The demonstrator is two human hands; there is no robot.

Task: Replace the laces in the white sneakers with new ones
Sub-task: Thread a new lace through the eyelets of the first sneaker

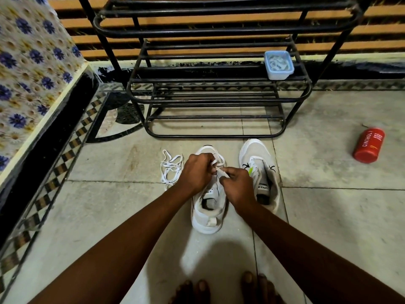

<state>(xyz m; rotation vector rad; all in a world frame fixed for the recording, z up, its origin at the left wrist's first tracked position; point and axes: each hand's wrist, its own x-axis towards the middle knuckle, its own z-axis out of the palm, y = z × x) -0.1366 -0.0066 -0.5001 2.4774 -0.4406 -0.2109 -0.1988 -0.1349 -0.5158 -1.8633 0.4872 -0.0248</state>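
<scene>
1. Loose white lace (171,170) on floor, just left of left hand (195,172).
2. Left hand, fingers curled, pinches lace over left sneaker (208,212).
3. Right hand (237,187) pinches same lace.
4. Second sneaker (260,172) just right of right hand.

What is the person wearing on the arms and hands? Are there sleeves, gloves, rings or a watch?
Both forearms are bare as far as the picture shows: no sleeves in view. The left hand and the right hand have no gloves. No watch, bracelet or ring shows on the visible sides of the wrists and fingers.
</scene>
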